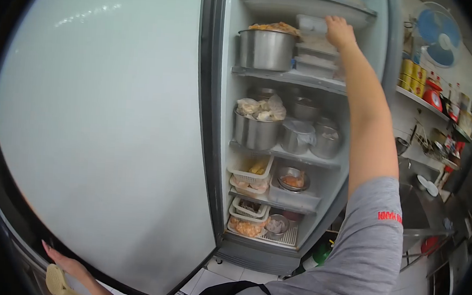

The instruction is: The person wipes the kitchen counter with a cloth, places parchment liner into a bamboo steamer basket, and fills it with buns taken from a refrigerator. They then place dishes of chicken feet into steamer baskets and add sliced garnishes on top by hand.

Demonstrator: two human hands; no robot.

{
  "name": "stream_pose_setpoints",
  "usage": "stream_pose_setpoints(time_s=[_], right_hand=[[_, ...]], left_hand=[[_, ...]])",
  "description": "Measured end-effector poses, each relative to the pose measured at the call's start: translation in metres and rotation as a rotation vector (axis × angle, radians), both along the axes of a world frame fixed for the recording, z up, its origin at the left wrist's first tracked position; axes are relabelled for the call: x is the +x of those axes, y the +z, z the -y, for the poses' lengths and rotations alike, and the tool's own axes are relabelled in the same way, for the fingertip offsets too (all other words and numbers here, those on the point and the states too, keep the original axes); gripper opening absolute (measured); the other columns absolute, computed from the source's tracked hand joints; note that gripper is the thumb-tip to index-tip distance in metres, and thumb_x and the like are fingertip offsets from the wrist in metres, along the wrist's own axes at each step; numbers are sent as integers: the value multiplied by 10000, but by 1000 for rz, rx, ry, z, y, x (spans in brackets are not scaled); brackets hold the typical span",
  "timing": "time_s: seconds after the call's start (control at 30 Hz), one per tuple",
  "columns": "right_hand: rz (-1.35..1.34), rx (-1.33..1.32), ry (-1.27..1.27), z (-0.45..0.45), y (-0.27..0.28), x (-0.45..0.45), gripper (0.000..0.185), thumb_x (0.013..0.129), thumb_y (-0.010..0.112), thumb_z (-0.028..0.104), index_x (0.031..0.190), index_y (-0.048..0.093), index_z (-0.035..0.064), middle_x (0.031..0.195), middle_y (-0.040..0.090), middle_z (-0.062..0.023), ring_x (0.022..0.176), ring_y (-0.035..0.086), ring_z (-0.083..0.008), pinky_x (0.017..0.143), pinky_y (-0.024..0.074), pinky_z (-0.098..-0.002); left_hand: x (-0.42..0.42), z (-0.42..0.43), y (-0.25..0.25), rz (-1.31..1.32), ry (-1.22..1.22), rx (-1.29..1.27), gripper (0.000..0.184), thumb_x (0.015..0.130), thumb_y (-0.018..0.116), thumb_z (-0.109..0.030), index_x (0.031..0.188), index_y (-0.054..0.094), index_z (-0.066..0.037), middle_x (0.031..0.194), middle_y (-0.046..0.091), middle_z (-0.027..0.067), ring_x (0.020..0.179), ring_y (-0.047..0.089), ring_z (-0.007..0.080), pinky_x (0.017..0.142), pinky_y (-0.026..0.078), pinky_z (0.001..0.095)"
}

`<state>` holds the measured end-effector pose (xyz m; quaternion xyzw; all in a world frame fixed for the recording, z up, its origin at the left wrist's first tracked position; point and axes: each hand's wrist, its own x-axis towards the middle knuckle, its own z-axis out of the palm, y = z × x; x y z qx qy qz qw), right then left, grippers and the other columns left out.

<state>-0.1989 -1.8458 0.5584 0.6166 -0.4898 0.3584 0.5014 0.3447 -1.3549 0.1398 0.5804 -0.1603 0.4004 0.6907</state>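
My right hand point(340, 32) reaches up inside the open refrigerator, with its fingers bent over the edge of a clear plastic container point(311, 24). That container tops a stack of similar plastic boxes point(316, 62) on the upper shelf. Beside the stack stands a large steel pot point(267, 50) heaped with orange-yellow food. Low at the left, my left hand point(68, 261) lies against the edge of the refrigerator door point(107, 139), its fingers stretched out. Just below it is a beige utensil with a holed round head point(55, 280); whether the hand touches it I cannot tell.
Lower shelves hold a steel pot with bagged food point(256, 132), lidded pots, white baskets point(251, 169) and a bowl of orange food point(293, 179). To the right are a sink counter point(413, 210), a wall shelf with yellow cans point(411, 76), a red scale point(432, 96) and a blue fan point(438, 33).
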Motion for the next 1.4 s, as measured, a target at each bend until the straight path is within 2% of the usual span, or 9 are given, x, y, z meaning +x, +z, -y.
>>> stream_pose_setpoints(time_s=[0.23,0.3,0.5,0.73,0.83,0.93,1.07,1.33,1.4], right_hand=[[-74,137,-133,45,27,-13,378,798,454,64,1169,477,134,1083,554,-128,1037,517,-307,854,407,-437],[-116,132,-123,6,23,-7,491,688,639,158,1132,496,3,1093,536,-197,1045,492,-339,902,383,-397],[-324,-268,169,-108,-22,-52,515,712,599,170,1185,475,9,1165,515,-203,1102,469,-339,934,372,-381],[-270,-68,371,-258,-193,-49,527,532,597,-76,1042,558,49,998,591,-81,863,541,-265,748,427,-376],[-437,266,643,-260,-275,-30,342,671,584,107,1009,578,57,807,503,-54,698,474,-194,595,346,-337],[-450,308,774,-254,-373,6,355,700,537,173,1043,576,88,836,507,-25,685,461,-129,602,313,-299],[-413,553,1005,-250,-423,29,385,692,570,169,1064,567,73,880,531,-43,709,499,-166,689,360,-306],[-97,-143,1073,-82,-118,33,203,774,608,137,966,606,71,910,607,-115,797,579,-258,705,465,-311],[-52,112,1010,-12,-35,60,356,777,611,269,1091,570,106,979,603,-100,853,571,-228,763,459,-324]], left_hand=[[-111,34,13,223,348,70,473,940,343,-279,1266,325,62,1311,367,181,1203,365,281,1010,295,377],[-147,75,14,673,109,122,475,923,373,-278,1248,335,65,1285,383,209,1197,371,310,997,313,402],[-251,206,0,7,-1650,174,422,826,473,-107,1221,396,21,1232,436,199,1167,423,290,1010,278,394],[-319,243,77,-691,-2885,-99,653,894,345,-489,1328,257,-9,1317,359,196,1197,385,343,963,350,462],[-325,239,58,-778,-2940,-123,723,869,312,-572,1330,261,-18,1325,361,164,1213,370,333,956,353,483],[-315,234,3,-1161,-2412,84,496,775,480,-216,1213,409,6,1148,519,154,1039,526,286,896,420,418],[-272,216,-86,-1359,-2069,121,486,677,475,-156,1125,479,33,1051,561,181,969,558,316,876,437,437],[-253,173,-100,-1224,-1858,-24,584,630,483,-220,1152,453,40,1060,549,195,965,557,337,843,465,441],[-261,169,-91,-1150,-1847,-148,600,636,482,-198,1182,424,42,1064,547,195,954,563,334,814,484,427]])
